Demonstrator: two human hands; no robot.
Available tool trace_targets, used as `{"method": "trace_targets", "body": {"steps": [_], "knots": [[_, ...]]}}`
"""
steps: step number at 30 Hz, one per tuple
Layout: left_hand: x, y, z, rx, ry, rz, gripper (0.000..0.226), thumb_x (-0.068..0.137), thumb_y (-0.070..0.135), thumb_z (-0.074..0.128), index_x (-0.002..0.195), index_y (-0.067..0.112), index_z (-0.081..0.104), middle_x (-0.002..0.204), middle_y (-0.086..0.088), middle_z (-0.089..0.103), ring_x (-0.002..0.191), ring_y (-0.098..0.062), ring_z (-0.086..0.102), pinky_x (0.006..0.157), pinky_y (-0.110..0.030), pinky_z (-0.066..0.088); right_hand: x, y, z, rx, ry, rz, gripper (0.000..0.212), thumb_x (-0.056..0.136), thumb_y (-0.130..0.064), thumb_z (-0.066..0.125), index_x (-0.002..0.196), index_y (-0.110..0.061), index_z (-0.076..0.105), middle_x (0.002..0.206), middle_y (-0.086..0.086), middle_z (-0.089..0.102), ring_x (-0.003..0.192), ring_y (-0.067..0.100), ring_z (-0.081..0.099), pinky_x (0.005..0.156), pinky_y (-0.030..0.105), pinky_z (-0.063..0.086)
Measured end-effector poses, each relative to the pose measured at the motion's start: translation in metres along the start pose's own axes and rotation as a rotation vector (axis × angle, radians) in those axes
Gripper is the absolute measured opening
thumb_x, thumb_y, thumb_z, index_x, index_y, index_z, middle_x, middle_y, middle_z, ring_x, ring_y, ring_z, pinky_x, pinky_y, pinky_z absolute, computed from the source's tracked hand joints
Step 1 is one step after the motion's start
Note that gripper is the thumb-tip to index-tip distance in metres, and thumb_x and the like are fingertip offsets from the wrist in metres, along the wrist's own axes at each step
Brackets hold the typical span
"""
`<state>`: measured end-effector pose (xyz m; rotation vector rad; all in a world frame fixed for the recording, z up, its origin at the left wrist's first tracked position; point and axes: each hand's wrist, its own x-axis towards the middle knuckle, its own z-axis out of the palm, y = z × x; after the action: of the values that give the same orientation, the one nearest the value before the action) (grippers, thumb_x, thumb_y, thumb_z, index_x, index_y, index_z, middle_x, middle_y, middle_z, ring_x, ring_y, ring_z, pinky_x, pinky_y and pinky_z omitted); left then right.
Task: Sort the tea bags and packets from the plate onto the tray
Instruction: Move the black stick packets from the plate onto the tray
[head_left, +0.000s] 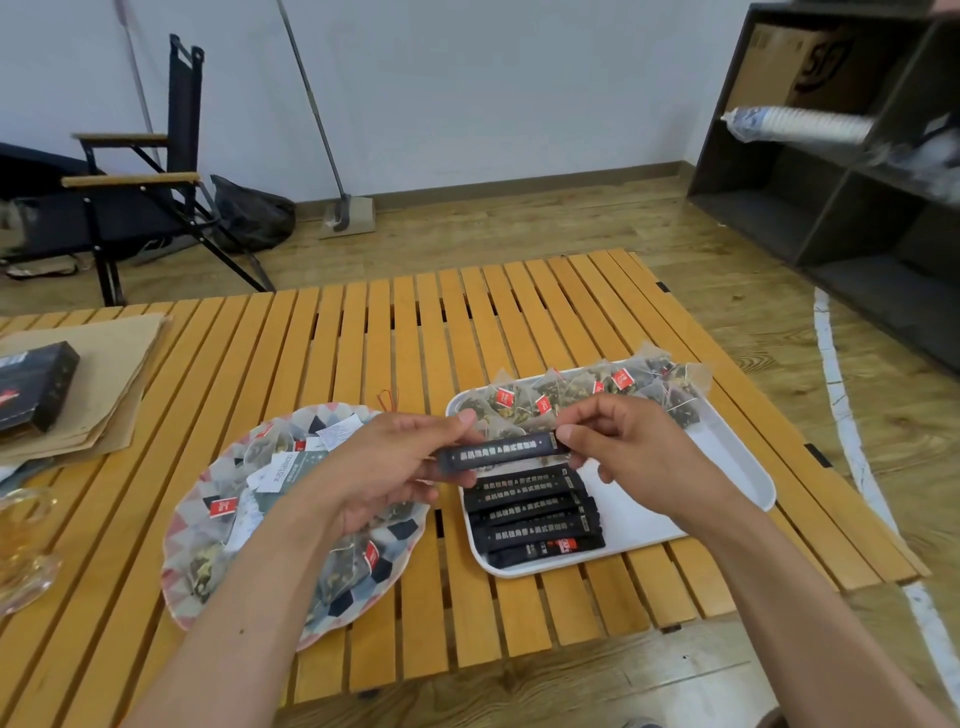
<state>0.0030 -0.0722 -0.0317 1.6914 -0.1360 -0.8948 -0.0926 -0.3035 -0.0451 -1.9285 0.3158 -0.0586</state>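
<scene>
One black packet (498, 454) pinched between left hand (395, 467) and right hand (639, 452); five packets (535, 514) on tray (727, 467).

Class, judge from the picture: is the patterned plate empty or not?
Not empty: several tea bags lie on the plate.

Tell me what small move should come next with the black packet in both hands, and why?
Probably lower the black packet onto the tray, at the far end of the row of black packets. The left hand and the right hand pinch its ends over that row, and the pyramid tea bags keep to the tray's far edge, so like seems to go with like.
</scene>
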Motion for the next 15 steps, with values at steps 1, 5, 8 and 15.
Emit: {"method": "trace_targets", "body": {"steps": [1, 5, 8, 15], "knots": [[0.0, 0.001, -0.002, 0.014, 0.014, 0.005, 0.037, 0.091, 0.038, 0.069, 0.112, 0.009, 0.076, 0.107, -0.007, 0.08, 0.092, -0.019, 0.075, 0.066, -0.026, 0.051, 0.0, 0.001, -0.001, 0.007, 0.005, 0.021, 0.006, 0.095, -0.013, 0.067, 0.096, -0.018, 0.071, 0.08, 0.005, 0.076, 0.07, 0.009, 0.068, 0.057, 0.021, 0.051], [0.0, -0.002, -0.006, 0.042, 0.031, 0.009, 0.023, 0.087, 0.012, 0.077, 0.11, 0.008, 0.076, 0.104, -0.007, 0.08, 0.084, -0.013, 0.075, 0.065, -0.024, 0.056, 0.0, 0.003, -0.004, 0.047, 0.037, 0.042, 0.007, 0.094, -0.009, 0.068, 0.096, -0.015, 0.072, 0.08, 0.005, 0.077, 0.069, 0.009, 0.069, 0.058, 0.022, 0.053], [0.001, -0.004, -0.006, 0.07, 0.054, 0.017, 0.028, 0.08, 0.001, 0.081, 0.107, 0.009, 0.078, 0.103, -0.007, 0.081, 0.083, -0.013, 0.075, 0.064, -0.023, 0.057, 0.0, 0.003, -0.004, 0.055, 0.056, 0.042, 0.006, 0.093, -0.01, 0.07, 0.096, -0.016, 0.072, 0.081, 0.005, 0.077, 0.069, 0.009, 0.07, 0.058, 0.022, 0.053], [0.004, -0.007, -0.006, 0.091, 0.154, 0.01, 0.033, 0.068, 0.001, 0.09, 0.097, 0.004, 0.076, 0.093, -0.008, 0.081, 0.083, -0.021, 0.08, 0.057, -0.022, 0.058, -0.002, 0.004, -0.012, 0.091, 0.001, 0.171, 0.006, 0.089, -0.011, 0.075, 0.095, -0.012, 0.077, 0.085, 0.007, 0.079, 0.074, 0.013, 0.073, 0.062, 0.022, 0.055]]}}
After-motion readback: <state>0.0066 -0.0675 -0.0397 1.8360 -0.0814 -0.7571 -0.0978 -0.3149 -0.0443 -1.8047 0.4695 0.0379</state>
